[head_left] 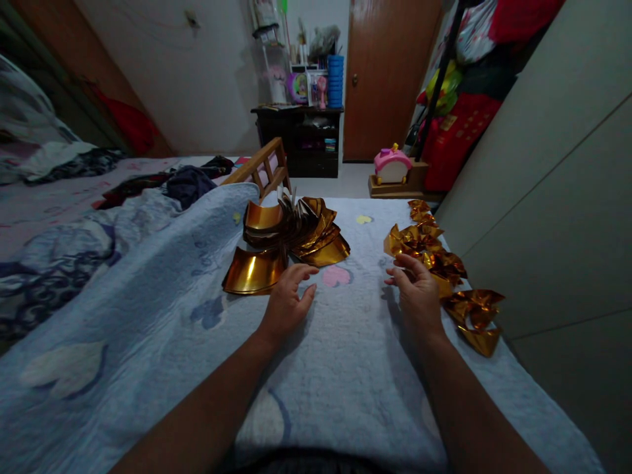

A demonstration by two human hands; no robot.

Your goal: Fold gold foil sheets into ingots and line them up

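Note:
My left hand (pixel 290 299) hovers at the near edge of a pile of shiny gold foil sheets (pixel 255 270), its fingers apart and nothing in them. The sheets curl and fan out in several stacks; whether the fingertips touch them I cannot tell. To the right, my right hand (pixel 415 283) is held with loosely curved, spread fingers and holds nothing. Close beside it, a row of folded, crumpled gold foil pieces (pixel 417 242) runs along the bed's right side. One such foil piece (pixel 476 316) lies nearer me, right of my right wrist.
A light blue quilt (pixel 340 382) with heart shapes covers the surface. Clothes (pixel 190 184) lie on another bed at left. A wooden rail (pixel 261 168) stands behind the pile. Pale cabinet doors (pixel 553 184) border the right side. A dark shelf (pixel 301 141) and a pink toy (pixel 392 164) are beyond.

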